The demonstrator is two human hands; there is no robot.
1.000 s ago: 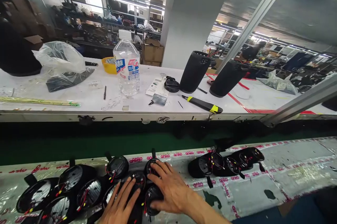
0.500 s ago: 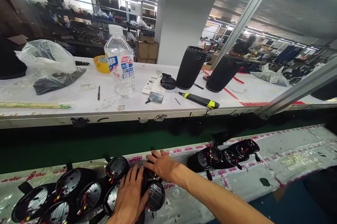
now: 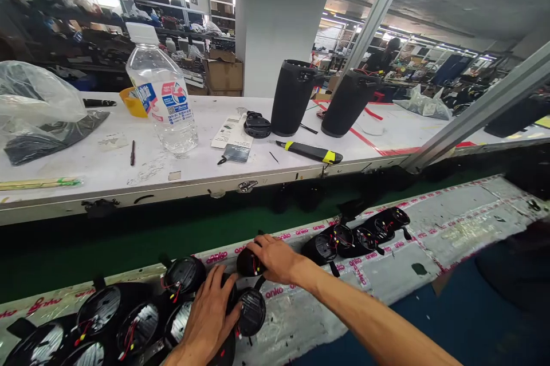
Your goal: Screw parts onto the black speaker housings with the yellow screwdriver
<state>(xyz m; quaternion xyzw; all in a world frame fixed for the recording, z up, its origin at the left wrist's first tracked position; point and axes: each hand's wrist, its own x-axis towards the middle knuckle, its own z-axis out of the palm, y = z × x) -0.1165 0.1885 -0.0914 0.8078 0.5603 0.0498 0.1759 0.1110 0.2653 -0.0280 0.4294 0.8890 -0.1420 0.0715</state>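
Observation:
Black speaker housings with round open ends and short red, yellow and white wires lie close together on the plastic-covered lower bench. My left hand (image 3: pixel 209 317) rests over one of these, fingers stretched across it and thumb apart on the right side. A housing with a ribbed end (image 3: pixel 252 311) is just right of that thumb. Farther back, my right hand (image 3: pixel 275 257) is closed around another black speaker housing (image 3: pixel 248 263), fingers over its top; my thumb is mostly hidden. To its left sits a housing with a ribbed round face (image 3: pixel 185 274).
Another row of housings (image 3: pixel 344 237) lies right on the lower bench (image 3: pixel 455 223). Across a gap, the white table (image 3: pixel 206 168) holds a water bottle (image 3: pixel 165 99), a yellow-black utility knife (image 3: pixel 308 152), two upright black speakers (image 3: pixel 294 97) and a plastic bag (image 3: pixel 40 97).
My right hand has moved right and closed on a speaker housing, which has come away from the group with it. My left hand stays over its housing. The view has shifted slightly.

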